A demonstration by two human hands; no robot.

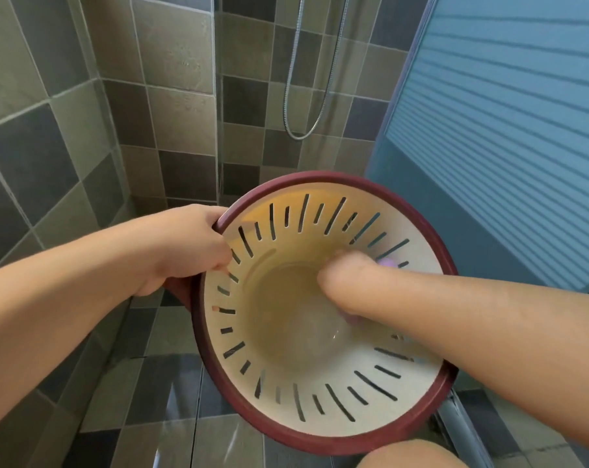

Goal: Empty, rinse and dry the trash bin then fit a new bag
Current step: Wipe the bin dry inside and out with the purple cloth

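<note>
A round trash bin (286,393), cream inside with dark slots and a dark red rim, is held tilted towards me over the tiled floor. My left hand (188,244) grips the rim at its upper left, fingers curled over the edge. My right hand (347,282) is deep inside the bin against the far wall, blurred, fingers closed on something pale purple (387,263) that shows just past the knuckles. What the purple thing is cannot be made out.
Grey and beige tiled walls (171,106) close the shower corner ahead. A metal shower hose (306,96) hangs on the back wall. A blue ribbed door (509,130) stands at the right. A knee (411,456) shows at the bottom edge.
</note>
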